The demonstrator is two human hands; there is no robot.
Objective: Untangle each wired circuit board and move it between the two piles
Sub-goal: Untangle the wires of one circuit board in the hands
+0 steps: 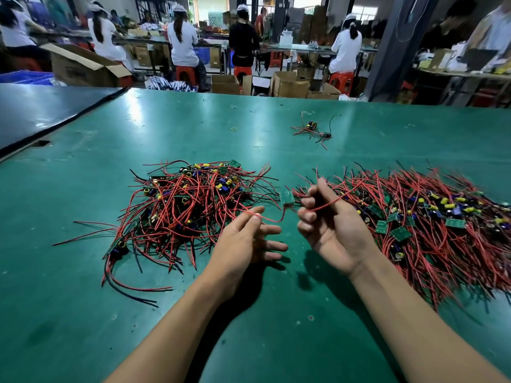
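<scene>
From the head camera, both bare forearms reach out over the green worktop (83, 313), wrists lifted clear of it. The left hand (243, 241) is turned palm up and inward. Its thumb and forefinger are pressed together on a red wire (272, 219), and the other fingers (272, 230) are spread apart and point toward the right hand. The right hand (331, 228) is palm up with its thumb raised. Its fingers (307, 217) are curled in and closed round a second wire (325, 206), which runs off over the knuckles toward the right.

A small green circuit board (286, 198) hangs in the air between the two sets of fingers, just above them, joined to the red wire that loops down to the left fingertips. I cannot tell whether the second wire belongs to the same board.

Just left of the left fingers lies the left pile (188, 205) of boards and red and black wires. The right pile (431, 225) spreads out just right of the right fingers, some wire ends almost at the thumb. Well beyond both hands sits a small bundle (312, 131).

Past the worktop's far edge, people sit on red stools at benches, among cardboard boxes (290, 85).
</scene>
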